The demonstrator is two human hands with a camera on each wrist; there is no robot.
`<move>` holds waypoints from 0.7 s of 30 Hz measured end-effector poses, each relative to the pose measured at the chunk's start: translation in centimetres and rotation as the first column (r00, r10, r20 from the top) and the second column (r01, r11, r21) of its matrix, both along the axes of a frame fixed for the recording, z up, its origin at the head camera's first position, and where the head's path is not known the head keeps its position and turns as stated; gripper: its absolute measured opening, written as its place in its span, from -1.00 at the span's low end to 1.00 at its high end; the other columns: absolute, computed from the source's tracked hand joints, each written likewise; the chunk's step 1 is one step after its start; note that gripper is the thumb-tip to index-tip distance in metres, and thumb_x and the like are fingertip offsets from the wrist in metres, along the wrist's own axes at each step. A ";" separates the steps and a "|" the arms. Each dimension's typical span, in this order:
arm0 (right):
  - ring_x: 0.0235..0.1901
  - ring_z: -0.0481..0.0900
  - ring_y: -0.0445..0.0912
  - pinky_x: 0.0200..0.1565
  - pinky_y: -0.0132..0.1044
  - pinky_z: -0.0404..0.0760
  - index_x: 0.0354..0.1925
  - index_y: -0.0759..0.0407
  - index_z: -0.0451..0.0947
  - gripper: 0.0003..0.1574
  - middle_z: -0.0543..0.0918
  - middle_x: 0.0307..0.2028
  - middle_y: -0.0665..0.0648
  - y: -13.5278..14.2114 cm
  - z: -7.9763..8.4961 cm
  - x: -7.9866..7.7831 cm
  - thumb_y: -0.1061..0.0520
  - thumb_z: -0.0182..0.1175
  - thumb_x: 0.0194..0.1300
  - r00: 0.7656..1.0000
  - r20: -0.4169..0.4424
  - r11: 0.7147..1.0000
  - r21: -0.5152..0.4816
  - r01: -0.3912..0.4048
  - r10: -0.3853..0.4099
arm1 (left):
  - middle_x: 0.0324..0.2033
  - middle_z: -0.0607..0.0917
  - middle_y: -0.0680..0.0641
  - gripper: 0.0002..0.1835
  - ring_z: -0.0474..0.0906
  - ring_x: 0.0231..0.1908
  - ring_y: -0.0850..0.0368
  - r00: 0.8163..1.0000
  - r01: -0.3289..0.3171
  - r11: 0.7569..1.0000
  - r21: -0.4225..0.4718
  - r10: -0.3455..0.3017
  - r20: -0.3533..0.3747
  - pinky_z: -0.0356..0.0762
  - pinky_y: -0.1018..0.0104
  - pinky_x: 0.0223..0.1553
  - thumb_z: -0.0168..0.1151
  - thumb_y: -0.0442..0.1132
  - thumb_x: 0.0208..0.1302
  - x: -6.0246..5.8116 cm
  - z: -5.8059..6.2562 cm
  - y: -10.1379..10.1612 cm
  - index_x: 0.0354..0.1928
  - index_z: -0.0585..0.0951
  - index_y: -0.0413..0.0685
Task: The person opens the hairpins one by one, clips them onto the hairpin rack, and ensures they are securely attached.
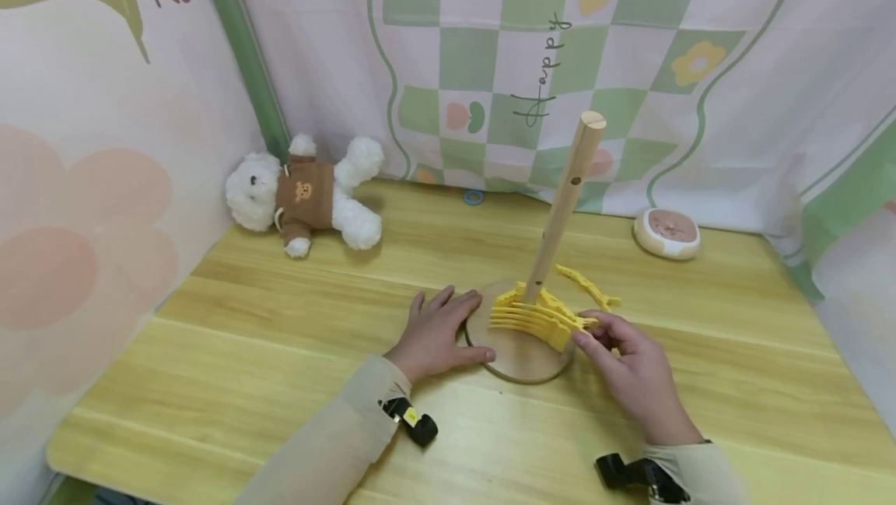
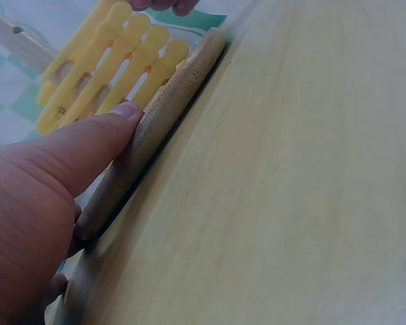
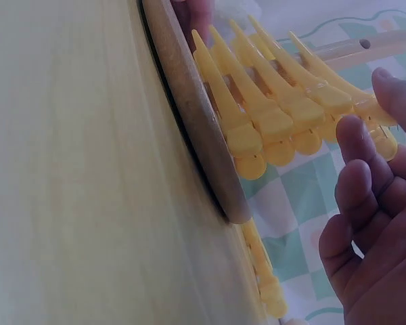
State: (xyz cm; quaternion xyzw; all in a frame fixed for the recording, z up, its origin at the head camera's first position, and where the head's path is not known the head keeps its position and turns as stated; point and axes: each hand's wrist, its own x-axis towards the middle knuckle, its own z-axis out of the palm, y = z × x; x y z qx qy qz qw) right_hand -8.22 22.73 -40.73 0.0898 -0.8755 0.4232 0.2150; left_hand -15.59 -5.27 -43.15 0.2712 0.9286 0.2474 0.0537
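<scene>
A round wooden base (image 1: 514, 367) lies on the table with a drilled wooden pole (image 1: 560, 217) rising from it. Curved yellow plastic strips (image 1: 521, 322) are stacked in layers around the pole's foot. My left hand (image 1: 437, 338) rests at the base's left edge, fingers extended, its thumb on the rim. On the right, my right hand (image 1: 633, 369) pinches the end of the uppermost yellow strip (image 3: 331, 93) between thumb and index finger; the other fingers are bent below it. One loose yellow strip (image 1: 589, 285) lies on the table behind the base.
A white plush toy (image 1: 308, 194) in a brown top lies at the back left. A small blue ring (image 1: 474, 197) is near the curtain (image 1: 469, 61). At the back right sits a rounded white device (image 1: 667, 233). The left wall stands beside the table.
</scene>
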 end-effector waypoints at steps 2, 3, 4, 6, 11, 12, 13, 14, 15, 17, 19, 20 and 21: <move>-0.43 0.51 -0.31 -0.39 -0.51 0.44 -0.02 0.13 0.69 -0.69 0.65 -0.41 -0.05 -0.1 -0.1 -0.1 0.28 0.39 0.24 1.000 0.002 1.000 -0.006 0.013 -0.013 | 0.50 0.26 0.09 -0.02 -0.03 0.54 -0.08 1.000 0.001 1.000 -0.004 -0.001 0.000 -0.33 -0.30 0.44 0.29 0.39 0.16 0.0 0.1 0.0 0.54 0.25 0.11; -0.43 0.51 -0.30 -0.39 -0.51 0.44 -0.01 0.13 0.69 -0.69 0.64 -0.41 -0.05 -0.1 0.0 0.0 0.27 0.38 0.26 1.000 0.005 1.000 -0.010 0.019 -0.019 | 0.50 0.26 0.09 -0.02 -0.03 0.54 -0.08 1.000 0.002 1.000 -0.005 -0.002 0.000 -0.33 -0.30 0.44 0.29 0.39 0.17 0.0 0.1 0.0 0.54 0.25 0.11; -0.43 0.51 -0.30 -0.40 -0.51 0.44 0.00 0.13 0.68 -0.69 0.64 -0.40 -0.05 -0.1 -0.1 -0.1 0.26 0.38 0.27 1.000 0.009 1.000 -0.009 0.026 -0.026 | 0.50 0.26 0.09 -0.01 -0.03 0.54 -0.08 1.000 0.002 1.000 -0.005 -0.002 0.000 -0.33 -0.30 0.44 0.29 0.39 0.16 0.0 0.1 0.0 0.54 0.25 0.11; -0.43 0.50 -0.29 -0.41 -0.50 0.44 0.01 0.14 0.68 -0.70 0.63 -0.40 -0.04 -0.1 -0.1 -0.1 0.25 0.37 0.29 0.999 0.016 0.999 -0.013 0.037 -0.037 | 0.50 0.26 0.09 -0.01 -0.03 0.54 -0.08 1.000 0.003 1.000 -0.005 -0.003 -0.001 -0.33 -0.30 0.44 0.29 0.40 0.16 0.0 0.1 0.0 0.54 0.25 0.11; -0.43 0.50 -0.28 -0.41 -0.49 0.44 0.02 0.18 0.68 -0.71 0.63 -0.39 -0.02 -0.2 -0.1 -0.2 0.20 0.35 0.32 0.998 0.036 0.999 -0.016 0.051 -0.050 | 0.50 0.26 0.09 -0.01 -0.02 0.53 -0.09 1.000 0.003 1.000 -0.004 -0.003 -0.003 -0.32 -0.30 0.44 0.29 0.40 0.16 0.0 0.0 0.0 0.54 0.25 0.11; -0.42 0.50 -0.27 -0.41 -0.49 0.44 0.02 0.18 0.67 -0.70 0.63 -0.39 -0.01 -0.2 -0.1 -0.2 0.19 0.35 0.33 0.998 0.039 0.998 -0.016 0.053 -0.052 | 0.50 0.26 0.09 -0.01 -0.02 0.53 -0.09 1.000 0.003 1.000 -0.005 -0.003 -0.004 -0.32 -0.30 0.44 0.29 0.40 0.16 0.0 0.0 0.0 0.54 0.25 0.11; -0.42 0.50 -0.27 -0.41 -0.49 0.44 0.03 0.19 0.67 -0.70 0.63 -0.39 -0.01 -0.2 -0.1 -0.3 0.18 0.34 0.33 0.998 0.043 0.998 -0.015 0.053 -0.052 | 0.50 0.26 0.09 -0.01 -0.02 0.53 -0.09 1.000 0.002 1.000 -0.006 -0.002 -0.005 -0.31 -0.30 0.44 0.29 0.40 0.16 0.0 0.0 0.1 0.54 0.25 0.11; -0.43 0.50 -0.27 -0.41 -0.48 0.44 0.03 0.20 0.67 -0.70 0.63 -0.39 -0.01 -0.2 -0.1 -0.3 0.17 0.34 0.34 0.998 0.046 0.998 -0.013 0.054 -0.054 | 0.50 0.26 0.08 -0.01 -0.02 0.53 -0.10 1.000 0.002 1.000 -0.006 -0.002 -0.007 -0.31 -0.30 0.44 0.29 0.40 0.16 0.0 0.0 0.1 0.53 0.26 0.11; -0.43 0.50 -0.27 -0.42 -0.48 0.44 0.04 0.20 0.66 -0.69 0.63 -0.38 -0.01 -0.2 -0.1 -0.3 0.16 0.34 0.35 0.997 0.049 0.998 -0.012 0.054 -0.053 | 0.50 0.27 0.08 -0.01 -0.01 0.53 -0.10 1.000 0.002 1.000 -0.007 -0.002 -0.008 -0.30 -0.30 0.44 0.29 0.40 0.16 0.0 0.0 0.1 0.53 0.26 0.11; -0.42 0.50 -0.27 -0.41 -0.48 0.44 0.04 0.21 0.66 -0.69 0.63 -0.38 0.00 -0.2 -0.2 -0.4 0.17 0.33 0.35 0.997 0.054 0.998 -0.016 0.054 -0.053 | 0.50 0.27 0.08 -0.01 -0.01 0.53 -0.10 1.000 0.002 1.000 -0.007 -0.002 -0.012 -0.30 -0.31 0.44 0.29 0.40 0.16 0.0 -0.1 0.0 0.53 0.26 0.11; -0.42 0.49 -0.27 -0.41 -0.49 0.45 0.05 0.21 0.66 -0.69 0.63 -0.38 0.00 -0.3 -0.3 -0.5 0.19 0.32 0.35 0.997 0.055 0.998 -0.023 0.053 -0.052 | 0.50 0.27 0.08 -0.02 -0.01 0.53 -0.11 1.000 0.002 1.000 -0.005 -0.002 -0.013 -0.29 -0.31 0.44 0.30 0.40 0.16 0.0 -0.1 0.0 0.53 0.26 0.11; -0.42 0.49 -0.28 -0.41 -0.49 0.45 0.05 0.21 0.66 -0.69 0.63 -0.38 0.00 -0.3 -0.3 -0.5 0.20 0.32 0.35 0.997 0.054 0.998 -0.028 0.054 -0.053 | 0.50 0.27 0.08 -0.02 -0.01 0.53 -0.10 1.000 0.003 1.000 -0.004 -0.003 -0.014 -0.29 -0.31 0.44 0.29 0.40 0.16 -0.1 -0.1 0.0 0.53 0.26 0.11; -0.42 0.49 -0.28 -0.41 -0.49 0.45 0.05 0.21 0.66 -0.69 0.63 -0.38 0.00 -0.3 -0.3 -0.5 0.21 0.32 0.35 0.997 0.052 0.998 -0.036 0.052 -0.051 | 0.50 0.27 0.08 -0.02 -0.01 0.53 -0.10 1.000 0.003 1.000 -0.004 -0.003 -0.013 -0.29 -0.31 0.44 0.29 0.40 0.16 -0.1 -0.1 0.0 0.53 0.26 0.11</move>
